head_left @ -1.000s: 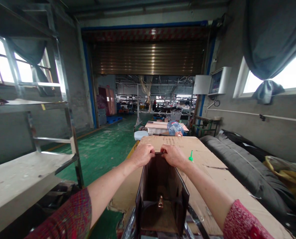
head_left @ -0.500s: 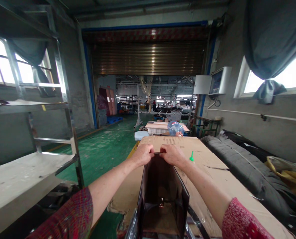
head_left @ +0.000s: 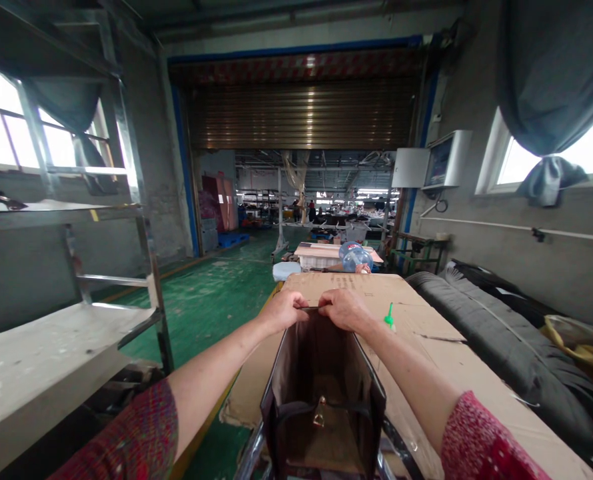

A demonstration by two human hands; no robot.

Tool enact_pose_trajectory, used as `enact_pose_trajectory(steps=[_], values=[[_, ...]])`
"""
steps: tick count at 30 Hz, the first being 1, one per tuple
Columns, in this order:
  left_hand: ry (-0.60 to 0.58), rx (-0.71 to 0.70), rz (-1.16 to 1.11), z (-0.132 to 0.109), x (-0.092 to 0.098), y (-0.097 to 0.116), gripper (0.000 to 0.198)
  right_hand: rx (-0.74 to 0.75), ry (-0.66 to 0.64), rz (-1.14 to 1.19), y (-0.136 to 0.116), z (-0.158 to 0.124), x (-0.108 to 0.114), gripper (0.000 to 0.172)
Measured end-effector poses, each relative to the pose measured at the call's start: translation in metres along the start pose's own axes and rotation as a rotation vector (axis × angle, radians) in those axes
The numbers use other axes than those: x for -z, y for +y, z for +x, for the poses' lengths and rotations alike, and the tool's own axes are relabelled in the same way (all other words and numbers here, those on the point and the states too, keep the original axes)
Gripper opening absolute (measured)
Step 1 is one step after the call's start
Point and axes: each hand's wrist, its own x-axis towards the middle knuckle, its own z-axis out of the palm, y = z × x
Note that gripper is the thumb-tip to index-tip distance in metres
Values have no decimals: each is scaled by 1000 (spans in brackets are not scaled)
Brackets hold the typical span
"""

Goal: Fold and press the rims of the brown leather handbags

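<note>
A dark brown handbag point(head_left: 321, 360) stands open in front of me, its inside facing up and toward me. My left hand point(head_left: 284, 312) pinches the far rim of the bag from the left. Close beside it, my right hand point(head_left: 344, 309) grips the same rim from the right, fingers bent over the edge. A small gold metal clasp point(head_left: 319, 412) shows at the near part of the bag, by a dark strap. Shiny clear wrapping seems to lie along the bag's lower sides.
Flattened cardboard point(head_left: 421, 373) covers the table, and a green nozzle tip point(head_left: 389, 315) stands on it at the right. A metal shelf rack point(head_left: 151, 280) stands to the left. Dark fabric rolls point(head_left: 496, 340) lie along the right wall. Beyond the table is a blue water jug point(head_left: 356, 257).
The near end of the bag has opened wider, and the gold clasp and strap show more clearly. Both hands stay at the far rim; my left fingers have shifted slightly. The view has turned a little left.
</note>
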Motion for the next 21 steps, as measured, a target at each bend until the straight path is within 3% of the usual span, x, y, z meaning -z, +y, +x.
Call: enact_pose_trajectory(steps=[7,13,18,21], values=[[31,-14,23,-2,-1,8,14,29,5,1,-1,-5,0,11],[17,-38,62,-3,1,15,11,161,-40,-15,-3,1,2,11],[-43,-33,-38,-4,2,8,10,189,-2,-51,-11,3,2,9],[-48,-60,-80,-4,2,4,22,205,-19,-80,-14,2,1,15]])
